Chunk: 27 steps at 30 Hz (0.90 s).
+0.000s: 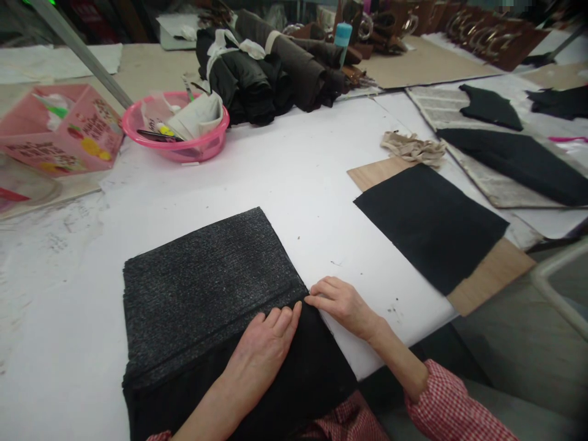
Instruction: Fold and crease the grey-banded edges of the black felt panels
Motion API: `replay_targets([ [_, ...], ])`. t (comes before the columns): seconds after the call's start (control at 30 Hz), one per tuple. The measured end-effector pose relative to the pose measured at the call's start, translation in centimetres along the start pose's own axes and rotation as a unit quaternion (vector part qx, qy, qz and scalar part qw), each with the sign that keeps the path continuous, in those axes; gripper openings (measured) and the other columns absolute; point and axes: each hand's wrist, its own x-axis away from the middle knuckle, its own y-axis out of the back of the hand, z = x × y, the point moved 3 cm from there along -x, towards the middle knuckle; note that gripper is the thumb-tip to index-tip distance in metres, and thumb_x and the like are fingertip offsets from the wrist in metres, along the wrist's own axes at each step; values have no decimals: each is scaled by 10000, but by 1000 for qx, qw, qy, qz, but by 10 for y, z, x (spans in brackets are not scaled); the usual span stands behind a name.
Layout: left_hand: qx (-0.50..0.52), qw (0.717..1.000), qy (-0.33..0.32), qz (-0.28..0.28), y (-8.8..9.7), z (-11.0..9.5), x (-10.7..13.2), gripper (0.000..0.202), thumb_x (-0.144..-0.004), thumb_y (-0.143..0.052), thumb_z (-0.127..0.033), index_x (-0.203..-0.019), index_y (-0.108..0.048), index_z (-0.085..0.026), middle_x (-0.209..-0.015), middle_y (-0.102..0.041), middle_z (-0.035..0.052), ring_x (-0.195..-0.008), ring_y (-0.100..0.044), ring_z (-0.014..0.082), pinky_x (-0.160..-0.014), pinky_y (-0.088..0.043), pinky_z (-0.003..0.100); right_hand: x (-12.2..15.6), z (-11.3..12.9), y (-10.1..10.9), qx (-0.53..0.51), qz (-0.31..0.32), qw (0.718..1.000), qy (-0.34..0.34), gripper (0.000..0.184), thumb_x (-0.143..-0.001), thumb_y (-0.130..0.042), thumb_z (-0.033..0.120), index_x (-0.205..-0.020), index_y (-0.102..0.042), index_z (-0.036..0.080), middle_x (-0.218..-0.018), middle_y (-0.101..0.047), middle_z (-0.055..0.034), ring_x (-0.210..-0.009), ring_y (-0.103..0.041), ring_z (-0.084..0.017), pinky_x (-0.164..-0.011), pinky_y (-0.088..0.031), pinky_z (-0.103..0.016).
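The fabric (206,288) lies at the desk's (321,184) near edge, overhanging toward me. My left hand (261,352) presses it flat, grip wide. My right hand (342,303) touches its side edge, grip narrow, pinch unclear. I judge a tug could skew the fold or drag it off.

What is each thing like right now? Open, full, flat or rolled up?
Grey fabric stack: flat on the table.
Left hand: open, palm flat on the stack.
Right hand: fingertips at the stack's edge, grip unclear.
Pink bowl: full of small things.
Pink box: open on top.
Black sheet: spread flat on a board.
Dark cloth rolls: rolled, tied with white strips.
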Motion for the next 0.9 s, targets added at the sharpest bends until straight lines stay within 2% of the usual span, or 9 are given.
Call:
replay_targets([
  [0.13,-6,1000,0,-6,-3,-2,-3,612,-869,-417,2,-1463,-324,-116,-1059,-552,71,-911,-539,205,-752,-488,358,2,0,-2,-15,-8,1000,-12,192,-980,-518,156,-1117,-651,178,-995,-633,-60,-929,-556,-172,-809,-500,-334],
  [0.37,-3,1000,12,-12,0,-3,-4,608,-881,-404,1,-1471,-320,-123,-1078,-551,72,-941,-526,210,-777,-478,352,10,-10,3,-116,-93,982,-112,204,-987,-525,193,-1150,-646,214,-983,-631,-53,-928,-569,-168,-817,-505,-333],
  [0.53,5,1000,7,-18,1,-4,-6,602,-869,-400,1,-1460,-325,-91,-1066,-551,79,-930,-524,218,-768,-485,371,6,-4,0,-92,-71,989,-92,181,-974,-556,198,-1123,-657,215,-973,-643,-46,-906,-556,-170,-807,-477,-334],
  [0.7,22,1000,11,-14,2,-3,-7,605,-866,-396,-10,-1458,-320,-111,-1049,-555,74,-927,-529,212,-766,-483,364,6,-3,-4,-53,-65,993,-79,161,-980,-532,180,-1041,-677,210,-928,-648,-43,-871,-551,-170,-784,-464,-327],
  [0.9,26,1000,13,-10,6,-3,-9,611,-865,-437,-15,-1456,-322,-114,-1046,-561,62,-911,-529,203,-758,-479,353,9,-2,-3,-15,-51,997,-58,173,-965,-546,159,-1071,-674,208,-958,-654,-43,-888,-573,-166,-787,-482,-320],
])
